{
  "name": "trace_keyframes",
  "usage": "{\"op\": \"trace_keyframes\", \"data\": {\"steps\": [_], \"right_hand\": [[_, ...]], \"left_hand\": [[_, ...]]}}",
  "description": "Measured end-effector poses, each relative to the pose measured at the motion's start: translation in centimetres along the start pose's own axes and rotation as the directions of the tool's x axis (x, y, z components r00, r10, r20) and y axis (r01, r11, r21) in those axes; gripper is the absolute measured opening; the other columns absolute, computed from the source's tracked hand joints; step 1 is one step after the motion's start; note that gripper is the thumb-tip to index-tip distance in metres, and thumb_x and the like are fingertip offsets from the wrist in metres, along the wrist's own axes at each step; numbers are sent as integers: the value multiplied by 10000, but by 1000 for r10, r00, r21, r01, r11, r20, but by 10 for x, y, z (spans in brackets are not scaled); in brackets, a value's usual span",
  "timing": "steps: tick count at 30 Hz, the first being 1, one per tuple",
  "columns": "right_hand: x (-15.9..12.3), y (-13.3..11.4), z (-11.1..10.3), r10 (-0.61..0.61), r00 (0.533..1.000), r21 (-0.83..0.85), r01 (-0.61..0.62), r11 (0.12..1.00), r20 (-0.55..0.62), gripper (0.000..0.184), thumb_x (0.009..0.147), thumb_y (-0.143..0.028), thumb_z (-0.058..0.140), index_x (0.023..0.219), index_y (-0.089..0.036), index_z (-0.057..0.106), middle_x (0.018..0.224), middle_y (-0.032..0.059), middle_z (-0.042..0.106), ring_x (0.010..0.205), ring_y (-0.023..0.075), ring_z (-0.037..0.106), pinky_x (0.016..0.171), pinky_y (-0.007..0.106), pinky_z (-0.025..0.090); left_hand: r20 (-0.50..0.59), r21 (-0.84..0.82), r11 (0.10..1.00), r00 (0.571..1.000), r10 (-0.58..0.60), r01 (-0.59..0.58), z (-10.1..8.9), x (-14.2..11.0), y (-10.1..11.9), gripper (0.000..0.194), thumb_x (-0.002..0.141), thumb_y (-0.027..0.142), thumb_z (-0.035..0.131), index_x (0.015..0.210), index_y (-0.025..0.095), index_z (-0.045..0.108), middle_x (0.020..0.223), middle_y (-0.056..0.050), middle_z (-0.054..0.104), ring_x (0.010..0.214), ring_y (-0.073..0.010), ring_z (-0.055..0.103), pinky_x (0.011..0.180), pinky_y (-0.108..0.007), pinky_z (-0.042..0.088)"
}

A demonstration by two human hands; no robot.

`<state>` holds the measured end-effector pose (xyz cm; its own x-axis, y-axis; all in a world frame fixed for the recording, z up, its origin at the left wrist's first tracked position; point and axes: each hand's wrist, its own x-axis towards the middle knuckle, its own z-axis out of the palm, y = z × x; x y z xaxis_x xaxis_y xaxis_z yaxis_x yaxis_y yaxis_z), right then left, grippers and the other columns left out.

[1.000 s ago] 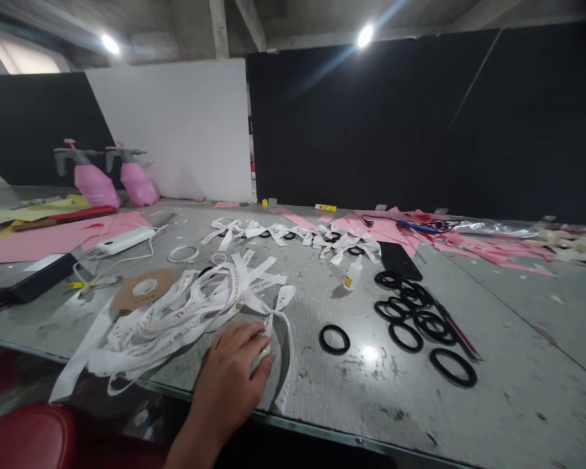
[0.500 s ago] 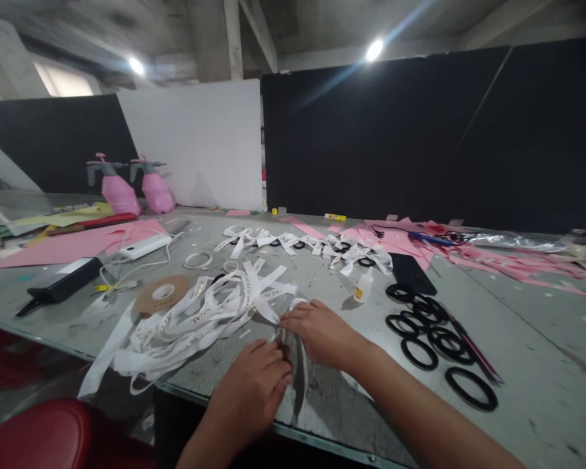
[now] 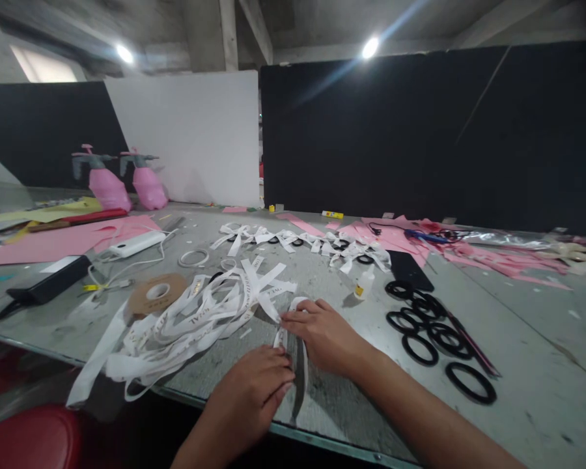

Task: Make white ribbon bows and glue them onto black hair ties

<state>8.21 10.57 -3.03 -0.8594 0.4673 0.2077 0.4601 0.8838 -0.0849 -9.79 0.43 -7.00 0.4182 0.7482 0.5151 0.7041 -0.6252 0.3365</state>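
1. Ribbon (image 3: 280, 338), white and printed, lies at the front of the bench (image 3: 342, 417), between the two hands, with a narrow end hanging down beside the right one.
2. The left hand (image 3: 254, 389) is near the front edge; its fingers are bent close together, pinching the strip, though the exact grip is partly hidden.
3. The right hand (image 3: 326, 333) comes in palm down, a little farther back, its fingers drawn together on the same piece; a loop shows just behind them.
4. To the left of the hands is a ribbon pile (image 3: 185, 335), loose and tangled, touching a cardboard spool (image 3: 174, 294).
5. Farther back, a row of white bows (image 3: 287, 242) runs across the middle, with black circles showing among some of them.
6. A small bottle (image 3: 365, 284) stands upright behind the right hand.
7. To the right of that hand, black rings (image 3: 420, 350) lie in a loose cluster, beside a pencil (image 3: 476, 348) and near a phone (image 3: 411, 271).
8. At the back left, two pink spray bottles (image 3: 109, 189) stand beside each other.
9. A red stool (image 3: 32, 438) shows at bottom left.
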Motion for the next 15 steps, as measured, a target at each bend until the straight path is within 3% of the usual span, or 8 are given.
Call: {"op": "trace_keyframes", "data": {"steps": [3,5,7,9,10,12,13,15], "right_hand": [[-17,12,-18,35,983,21,-32,999,-180,448,799,-45,462,1197,-191,603,1302,60,600,1140,262,501,932,426,401],[-33,31,-34,116,925,41,-108,993,-362,294,828,-80,444,1048,-163,620,1120,104,650,1051,240,547,905,390,432],[-51,59,-44,278,790,23,-318,948,-546,131,876,-236,485,906,-161,588,912,113,639,866,240,581,776,373,469],[-64,90,-44,475,587,65,-583,810,-655,347,826,-455,586,974,-142,566,919,141,624,859,289,582,735,406,475],[-68,105,-41,536,566,75,-641,764,-626,490,788,-528,616,1061,-126,554,985,166,626,922,323,584,768,432,475],[-71,129,-28,616,628,36,-686,727,-475,648,751,-605,623,1153,-102,545,1070,201,630,1002,367,580,834,474,459],[-71,137,-21,621,672,3,-677,736,-403,632,758,-603,613,1137,-99,565,1078,209,638,1021,375,582,860,486,446],[-68,146,-9,562,770,-56,-603,796,-302,471,818,-534,563,1034,-119,613,1084,205,654,1034,368,588,900,491,419]], "left_hand": [[-79,39,996,994,81,-78,1,-4,-1,213,855,94,560,1010,195,664,1063,-45,728,1056,-176,658,1054,-419,466],[-143,60,990,980,136,-128,1,-6,-2,260,838,52,557,1048,178,644,1091,-64,715,1121,-186,627,1068,-422,454],[-226,48,989,963,150,-143,-1,-8,-2,304,813,20,562,1073,163,625,1097,-79,703,1145,-193,608,1066,-415,458],[-318,0,993,941,114,-121,-3,-11,-1,315,794,-1,554,1060,157,618,1041,-78,700,1102,-193,621,1039,-405,483],[-354,-32,994,931,85,-103,-5,-14,-1,307,794,-1,546,1045,162,617,994,-72,698,1065,-193,633,1011,-403,504],[-363,-79,996,932,1,-32,-6,-26,0,269,819,31,523,1013,191,618,920,-57,688,994,-198,649,931,-398,548],[-322,-86,996,946,-46,20,-6,-36,1,243,842,68,514,1004,214,621,905,-51,686,964,-203,654,877,-392,568],[-113,38,986,981,-157,163,-6,-62,5,217,899,177,488,1035,270,631,985,-51,683,974,-212,646,790,-368,582]]}}
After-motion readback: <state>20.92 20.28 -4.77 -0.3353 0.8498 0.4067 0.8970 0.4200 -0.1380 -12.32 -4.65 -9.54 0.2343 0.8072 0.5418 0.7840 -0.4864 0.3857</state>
